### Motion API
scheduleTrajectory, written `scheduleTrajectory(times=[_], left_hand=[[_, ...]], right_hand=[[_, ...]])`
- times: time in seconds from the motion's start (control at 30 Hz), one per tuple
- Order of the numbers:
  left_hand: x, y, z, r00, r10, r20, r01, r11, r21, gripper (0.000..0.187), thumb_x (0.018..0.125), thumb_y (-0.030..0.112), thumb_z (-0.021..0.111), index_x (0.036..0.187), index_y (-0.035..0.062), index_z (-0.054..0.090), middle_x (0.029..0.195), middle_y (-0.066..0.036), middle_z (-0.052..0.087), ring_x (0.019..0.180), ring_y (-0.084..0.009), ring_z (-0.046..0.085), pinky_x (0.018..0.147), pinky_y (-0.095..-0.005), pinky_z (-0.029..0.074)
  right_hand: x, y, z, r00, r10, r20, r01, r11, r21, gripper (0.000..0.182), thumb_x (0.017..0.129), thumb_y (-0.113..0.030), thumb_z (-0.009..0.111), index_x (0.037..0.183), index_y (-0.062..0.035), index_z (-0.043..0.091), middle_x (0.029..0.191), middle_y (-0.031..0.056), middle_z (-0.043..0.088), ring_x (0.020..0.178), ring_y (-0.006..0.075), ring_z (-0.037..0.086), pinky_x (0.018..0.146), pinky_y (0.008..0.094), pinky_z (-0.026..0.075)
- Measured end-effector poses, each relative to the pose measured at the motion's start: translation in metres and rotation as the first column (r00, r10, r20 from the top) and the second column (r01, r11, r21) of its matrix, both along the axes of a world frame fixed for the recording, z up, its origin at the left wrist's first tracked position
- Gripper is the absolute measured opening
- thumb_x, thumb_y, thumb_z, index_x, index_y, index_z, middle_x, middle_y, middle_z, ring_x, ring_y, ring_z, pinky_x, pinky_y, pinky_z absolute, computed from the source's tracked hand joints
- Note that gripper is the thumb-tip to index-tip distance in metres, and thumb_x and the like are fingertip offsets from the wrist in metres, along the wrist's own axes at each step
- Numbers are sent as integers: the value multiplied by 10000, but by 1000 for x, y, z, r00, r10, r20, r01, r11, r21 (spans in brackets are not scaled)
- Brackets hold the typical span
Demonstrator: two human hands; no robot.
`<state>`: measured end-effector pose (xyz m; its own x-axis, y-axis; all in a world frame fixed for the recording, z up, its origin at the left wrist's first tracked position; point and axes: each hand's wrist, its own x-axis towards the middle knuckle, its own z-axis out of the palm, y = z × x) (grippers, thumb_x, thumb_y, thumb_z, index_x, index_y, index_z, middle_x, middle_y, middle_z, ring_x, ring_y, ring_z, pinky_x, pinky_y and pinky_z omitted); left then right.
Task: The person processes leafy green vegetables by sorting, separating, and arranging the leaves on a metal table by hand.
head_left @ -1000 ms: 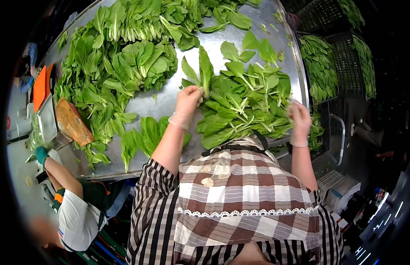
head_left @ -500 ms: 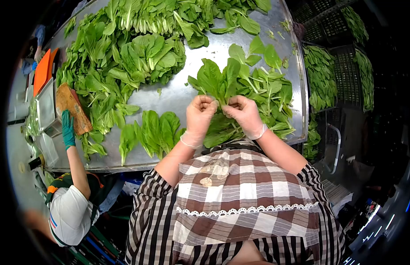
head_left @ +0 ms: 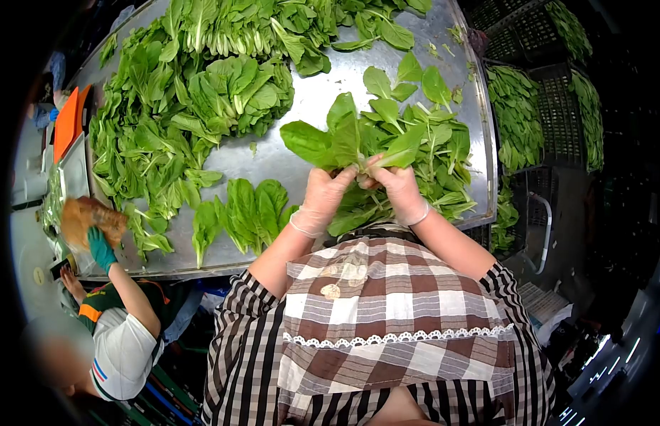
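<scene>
In clear gloves, my left hand (head_left: 324, 199) and my right hand (head_left: 401, 190) meet above the near edge of the metal table. Between them is a leafy green (head_left: 338, 138), its broad leaves fanned out to the left and away from me. My left fingers pinch it at the stem end. A separate-looking leaf (head_left: 404, 148) leans right from my right fingers, which are closed at its base. Fingertips partly hide the stems. Loose leaves and stalks (head_left: 444, 142) lie right of my hands, and more greens lie beneath them.
A large heap of greens (head_left: 152, 106) covers the table's left and far side. A small bunch (head_left: 248, 213) lies left of my hands. Crates of greens (head_left: 515, 117) stand to the right. At left, a co-worker's green-gloved hand (head_left: 101, 248) holds a brown block-like object (head_left: 92, 224).
The leaves in my hands have spread apart, one now leaning right and the others left. The co-worker's gloved hand and the brown object have moved left and nearer, off the heap's edge.
</scene>
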<state>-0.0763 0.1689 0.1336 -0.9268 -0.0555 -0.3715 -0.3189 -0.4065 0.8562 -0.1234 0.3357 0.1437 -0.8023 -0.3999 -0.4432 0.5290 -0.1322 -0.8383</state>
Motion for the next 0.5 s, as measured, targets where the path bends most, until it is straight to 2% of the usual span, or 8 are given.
scheduleTrajectory(times=[0.07,0.13,0.2,0.23,0.27,0.33,0.43,0.5], left_hand=[[0,-6,1,999,-51,14,51,999,-14,292,879,77,672,1151,-19,626,1086,-60,674,971,-159,626,893,-318,498],[3,-6,12,994,-108,2,108,993,55,320,862,60,676,1165,-20,612,1098,-63,668,994,-162,628,901,-321,502],[9,-4,-4,987,-149,-66,153,986,61,364,834,50,717,1177,-7,606,1108,-62,665,982,-162,633,882,-324,516],[11,-2,-4,985,-154,-82,150,987,-50,379,835,73,730,1184,-2,602,1101,-61,665,978,-159,631,882,-323,515],[13,-1,-4,982,-163,-97,147,976,-159,395,836,96,744,1191,3,598,1095,-59,664,973,-157,629,882,-322,514],[14,3,2,993,-51,-104,33,985,-171,374,855,137,738,1179,15,598,1061,-47,662,947,-148,621,859,-316,516],[12,-1,-1,986,131,-105,-141,986,-89,317,892,194,707,1137,25,599,1003,-34,654,912,-143,608,828,-310,515],[7,-13,-5,961,227,-159,-232,973,-17,223,947,215,628,1085,42,604,958,-38,643,880,-139,594,796,-302,508]], right_hand=[[-3,-2,0,994,-3,107,-2,999,40,194,910,-192,680,1015,-33,643,865,22,645,729,105,608,660,238,486],[-2,-6,-5,993,-23,112,14,997,81,211,906,-172,678,1024,-3,633,880,24,645,730,99,604,654,239,480],[-2,-2,-18,997,64,43,-62,997,-40,216,908,-144,670,1041,23,634,900,30,656,757,90,607,668,235,475],[0,2,-18,994,75,75,-74,997,-18,221,903,-109,663,1072,31,636,934,41,668,771,88,602,685,234,474],[0,-3,-16,996,26,83,-23,999,-40,210,860,-41,661,1018,94,632,979,99,682,842,158,650,743,301,513],[2,2,-27,998,48,50,-51,997,61,222,862,-50,676,1034,84,636,978,95,681,812,147,639,730,291,509],[3,-5,-18,981,-181,-70,190,968,163,205,887,-73,676,1062,27,636,944,58,674,782,117,614,706,259,495],[-8,5,-30,957,-290,-30,291,955,58,215,907,-110,684,1070,19,629,938,60,669,766,130,612,705,274,499]])
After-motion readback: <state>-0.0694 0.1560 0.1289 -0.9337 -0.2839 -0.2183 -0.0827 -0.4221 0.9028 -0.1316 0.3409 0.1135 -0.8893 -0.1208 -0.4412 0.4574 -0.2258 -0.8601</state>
